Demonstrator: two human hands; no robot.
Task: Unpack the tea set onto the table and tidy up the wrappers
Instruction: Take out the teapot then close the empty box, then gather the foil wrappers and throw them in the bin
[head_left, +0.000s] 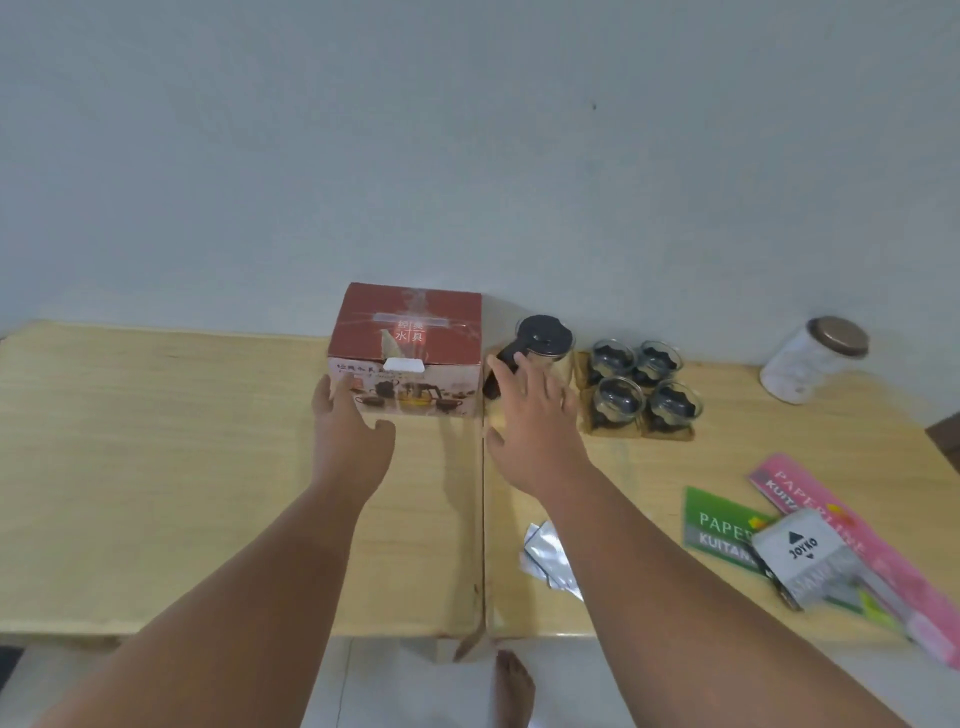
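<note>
A red cardboard tea-set box (410, 332), printed with Chinese characters on top and pictures of teaware on its front, stands with its flaps closed at the back of the pale wooden desk (156, 467), against the wall, as a person reaches for it with both bare arms. The left hand (348, 431) is open, fingers straight, at the box's lower left front corner, touching it or just short of it. The right hand (535, 415) is spread wide just off the box's right side, in front of a glass teapot with a black lid (545, 338), and grips nothing. Judging by the reach, the step in hand is taking hold of the box from both sides. Doing it well means setting the palms flat and low on the opposite walls and keeping the right hand's fingers off the teapot just beside the box, so nothing is knocked. What the closed box contains cannot be seen. Right of the teapot, four small glass cups (618, 397) sit two by two on light wooden coasters (670, 434), each holding a dark shape too blurred to name. Nearer the desk's front edge lie crumpled silver wrappers (548, 556), seemingly not yet tidied. Further right are a white jar with a brown lid (810, 364), a green booklet (722, 525), a pink booklet (883, 566) and a small grey box marked JOYKO (800, 551).
</note>
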